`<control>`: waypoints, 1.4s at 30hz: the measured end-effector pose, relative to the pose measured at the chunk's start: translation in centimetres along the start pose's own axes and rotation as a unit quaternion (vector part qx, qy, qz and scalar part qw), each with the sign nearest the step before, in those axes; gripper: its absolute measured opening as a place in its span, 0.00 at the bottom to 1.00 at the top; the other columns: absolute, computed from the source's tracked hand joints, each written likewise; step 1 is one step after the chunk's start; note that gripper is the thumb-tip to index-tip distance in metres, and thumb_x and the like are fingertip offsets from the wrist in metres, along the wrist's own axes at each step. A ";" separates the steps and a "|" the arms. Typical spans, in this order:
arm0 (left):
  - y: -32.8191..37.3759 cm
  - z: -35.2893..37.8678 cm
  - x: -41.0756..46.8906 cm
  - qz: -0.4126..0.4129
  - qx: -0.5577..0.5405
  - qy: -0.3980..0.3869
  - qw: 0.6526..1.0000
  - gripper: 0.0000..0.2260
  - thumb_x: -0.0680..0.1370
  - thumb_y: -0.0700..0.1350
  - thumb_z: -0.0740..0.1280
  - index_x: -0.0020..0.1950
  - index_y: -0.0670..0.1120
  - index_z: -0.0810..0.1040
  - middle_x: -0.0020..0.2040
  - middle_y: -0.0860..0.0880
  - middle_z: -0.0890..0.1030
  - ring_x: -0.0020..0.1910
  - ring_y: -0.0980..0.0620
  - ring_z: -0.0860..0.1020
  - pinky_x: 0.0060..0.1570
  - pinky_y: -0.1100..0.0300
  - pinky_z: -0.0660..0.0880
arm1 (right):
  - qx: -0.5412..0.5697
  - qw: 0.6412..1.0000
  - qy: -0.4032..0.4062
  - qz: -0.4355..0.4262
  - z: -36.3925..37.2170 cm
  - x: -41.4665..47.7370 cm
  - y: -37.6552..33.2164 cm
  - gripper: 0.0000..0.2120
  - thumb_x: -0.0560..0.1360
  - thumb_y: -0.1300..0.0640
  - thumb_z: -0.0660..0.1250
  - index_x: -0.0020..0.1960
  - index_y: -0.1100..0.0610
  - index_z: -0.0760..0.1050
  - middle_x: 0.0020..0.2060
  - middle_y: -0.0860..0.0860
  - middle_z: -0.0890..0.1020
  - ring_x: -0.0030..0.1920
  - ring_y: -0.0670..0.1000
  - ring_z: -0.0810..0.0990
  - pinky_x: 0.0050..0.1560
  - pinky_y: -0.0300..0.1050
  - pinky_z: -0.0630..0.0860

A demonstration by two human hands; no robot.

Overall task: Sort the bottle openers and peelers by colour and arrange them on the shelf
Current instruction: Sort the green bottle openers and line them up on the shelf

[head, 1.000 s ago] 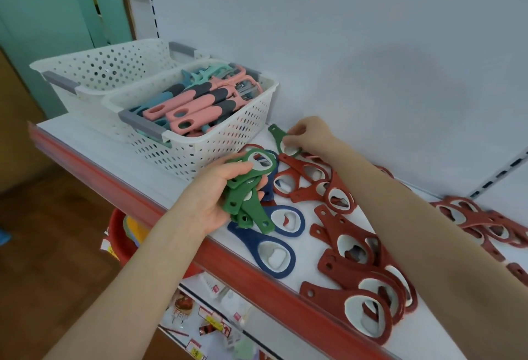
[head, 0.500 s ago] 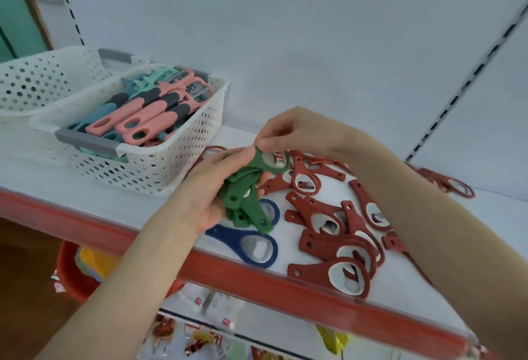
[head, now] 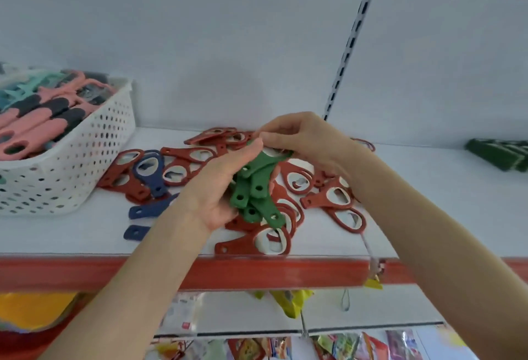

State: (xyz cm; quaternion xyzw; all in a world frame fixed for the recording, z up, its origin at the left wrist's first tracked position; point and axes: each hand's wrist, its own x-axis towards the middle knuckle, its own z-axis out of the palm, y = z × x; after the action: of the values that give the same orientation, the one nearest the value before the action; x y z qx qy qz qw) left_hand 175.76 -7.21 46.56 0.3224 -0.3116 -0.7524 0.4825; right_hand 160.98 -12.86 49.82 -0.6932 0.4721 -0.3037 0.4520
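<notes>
Gripped in left hand (head: pixel 217 188), just above shelf (head: pixel 428 205): bunch of green openers (head: pixel 254 191). Pinched at head end by right hand (head: pixel 303 139). Underneath: red openers (head: pixel 347 211), blue openers (head: pixel 153 171). Peelers (head: pixel 43 113) in basket (head: pixel 80 165), left.

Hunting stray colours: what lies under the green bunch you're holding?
Red openers lie on the shelf beneath the green bunch; anything directly under the left hand and bunch is covered.

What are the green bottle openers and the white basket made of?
Green bottle openers: probably plastic or a rubbery coating. They look matte and evenly coloured, with no shine. White basket: likely hard moulded plastic. Its walls are smooth, slightly glossy and pierced with neat rows of holes.
</notes>
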 end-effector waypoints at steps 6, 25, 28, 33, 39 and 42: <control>-3.5 6.1 2.9 0.075 -0.017 0.084 0.994 0.10 0.74 0.36 0.65 0.54 0.41 0.77 0.40 0.45 0.80 0.35 0.52 0.79 0.31 0.63 0.77 | 0.081 0.983 0.163 0.019 -3.9 -3.2 2.6 0.08 0.78 0.54 0.62 0.49 0.56 0.76 0.40 0.50 0.80 0.40 0.47 0.79 0.41 0.39 0.77; -15.3 22.5 9.9 0.206 0.006 0.134 0.969 0.21 0.74 0.40 0.69 0.65 0.45 0.68 0.58 0.44 0.78 0.55 0.46 0.78 0.47 0.54 0.77 | 0.193 0.975 0.104 0.030 -18.5 -15.2 10.5 0.10 0.73 0.60 0.69 0.54 0.55 0.77 0.41 0.52 0.83 0.37 0.48 0.82 0.36 0.38 0.77; -14.8 21.8 10.2 0.180 0.081 0.097 0.975 0.20 0.71 0.37 0.71 0.61 0.44 0.71 0.55 0.42 0.79 0.55 0.43 0.79 0.46 0.54 0.76 | 0.144 0.986 0.087 0.022 -20.4 -15.5 11.4 0.09 0.73 0.63 0.68 0.50 0.52 0.78 0.40 0.51 0.82 0.37 0.46 0.81 0.35 0.37 0.76; -14.1 19.4 10.6 0.151 0.330 0.058 0.930 0.26 0.68 0.39 0.74 0.63 0.49 0.72 0.55 0.46 0.78 0.55 0.48 0.78 0.55 0.50 0.76 | -0.057 0.998 0.035 0.016 -22.5 -15.7 12.8 0.12 0.70 0.65 0.70 0.51 0.52 0.79 0.40 0.48 0.81 0.34 0.41 0.79 0.35 0.33 0.74; -15.7 18.6 10.9 0.150 0.508 0.008 0.848 0.26 0.71 0.43 0.73 0.66 0.49 0.69 0.55 0.51 0.76 0.53 0.54 0.75 0.46 0.72 0.69 | -0.178 0.983 0.030 0.017 -22.8 -15.7 14.5 0.17 0.68 0.62 0.73 0.52 0.46 0.76 0.43 0.44 0.81 0.41 0.44 0.79 0.46 0.39 0.77; -16.2 18.8 11.1 0.169 0.543 -0.007 0.823 0.25 0.72 0.44 0.72 0.67 0.48 0.69 0.55 0.54 0.73 0.53 0.57 0.72 0.47 0.71 0.67 | -0.183 0.981 0.058 0.014 -22.8 -16.2 15.3 0.18 0.68 0.62 0.73 0.53 0.46 0.75 0.46 0.45 0.81 0.46 0.44 0.79 0.49 0.34 0.74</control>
State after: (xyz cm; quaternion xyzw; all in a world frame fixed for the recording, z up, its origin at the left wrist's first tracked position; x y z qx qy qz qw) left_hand 148.81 -8.97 43.13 0.4696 -0.7225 -0.3704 0.3467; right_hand 129.85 -7.74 45.18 -0.7387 0.5549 -0.2457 0.2933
